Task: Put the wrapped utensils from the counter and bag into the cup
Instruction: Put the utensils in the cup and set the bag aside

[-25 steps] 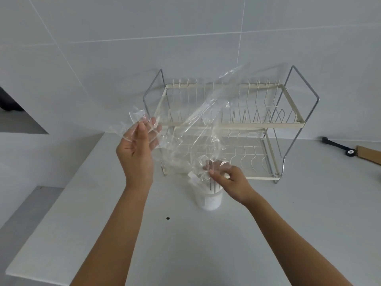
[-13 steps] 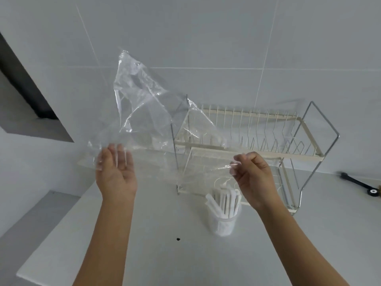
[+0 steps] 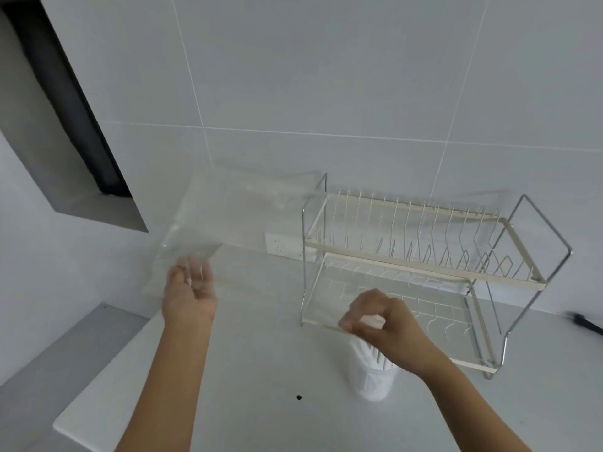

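Note:
A clear plastic bag hangs blurred in the air left of the rack, with nothing visible inside it. My left hand grips its lower left edge, fingers pointing up. My right hand is curled just above the cup and appears to pinch the bag's other edge; the film there is too faint to be sure. The white cup stands on the counter under that hand. Several white wrapped utensils stand upright in it, their tops hidden by my right hand.
A two-tier cream and chrome dish rack stands right behind the cup. A wall socket sits low on the tiled wall. A black speck marks the counter, whose edge drops off at left. A black handle lies far right.
The bag has swung down and flattened between my hands. My right hand dropped lower, over the cup. The view has tilted further up the wall.

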